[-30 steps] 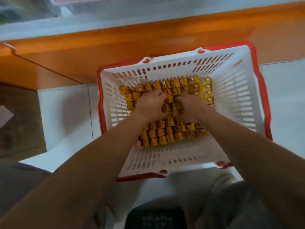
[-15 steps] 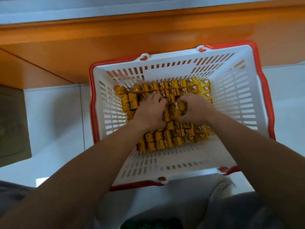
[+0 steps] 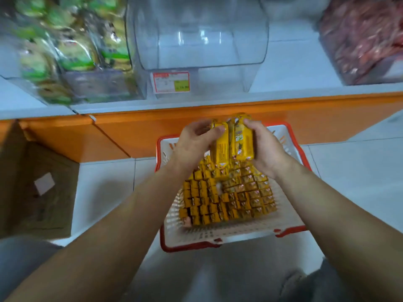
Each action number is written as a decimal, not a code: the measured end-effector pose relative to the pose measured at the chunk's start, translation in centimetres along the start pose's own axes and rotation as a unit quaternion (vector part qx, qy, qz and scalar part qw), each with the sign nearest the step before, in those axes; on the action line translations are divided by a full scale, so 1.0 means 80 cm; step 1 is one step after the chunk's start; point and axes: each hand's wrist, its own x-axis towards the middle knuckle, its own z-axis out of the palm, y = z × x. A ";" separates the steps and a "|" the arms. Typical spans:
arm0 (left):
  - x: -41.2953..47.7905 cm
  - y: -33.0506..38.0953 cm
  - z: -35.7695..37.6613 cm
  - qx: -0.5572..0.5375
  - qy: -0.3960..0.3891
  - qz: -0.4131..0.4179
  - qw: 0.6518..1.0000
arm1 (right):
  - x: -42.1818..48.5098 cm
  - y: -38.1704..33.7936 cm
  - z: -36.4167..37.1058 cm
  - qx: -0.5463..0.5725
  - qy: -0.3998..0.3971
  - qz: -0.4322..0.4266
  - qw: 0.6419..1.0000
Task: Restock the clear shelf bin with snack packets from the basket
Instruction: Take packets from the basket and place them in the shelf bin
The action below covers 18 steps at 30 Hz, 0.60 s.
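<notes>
Holding entry: one clutch of yellow snack packets (image 3: 232,140), pressed side by side between both hands above the far rim of the basket (image 3: 185,247), in front of the orange shelf edge. Left hand (image 3: 194,141) grips the left side with thumb and fingers curled over the top. Right hand (image 3: 265,147) wraps the right side, fingers closed round the bundle (a two-sided squeeze, likely so several slippery packs travel as one block). Long axes run away from the person, far ends aimed up toward the clear shelf bin (image 3: 200,35), which looks empty behind its price label (image 3: 170,82). Stacked packets (image 3: 226,199) stand on end in rows in the basket below. Neighbouring stock: green-packet bin (image 3: 72,51) to the left, red-packet bin (image 3: 366,35) to the right. Cardboard box (image 3: 37,186) on the floor, well to the left.
</notes>
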 end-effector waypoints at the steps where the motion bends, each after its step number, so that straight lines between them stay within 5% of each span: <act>1: -0.012 0.019 0.004 -0.024 -0.003 0.015 1.000 | -0.012 -0.009 0.015 0.037 0.005 0.000 0.999; 5: -0.058 0.077 0.014 -0.101 0.047 0.041 0.993 | -0.058 -0.041 0.068 0.078 0.024 -0.047 0.996; 14: -0.115 0.130 -0.020 -0.093 0.085 0.046 0.991 | -0.120 -0.068 0.139 -0.083 0.119 -0.186 0.972; 18: -0.127 0.139 -0.052 -0.127 0.063 0.040 0.989 | -0.124 -0.069 0.164 -0.095 0.089 -0.181 0.975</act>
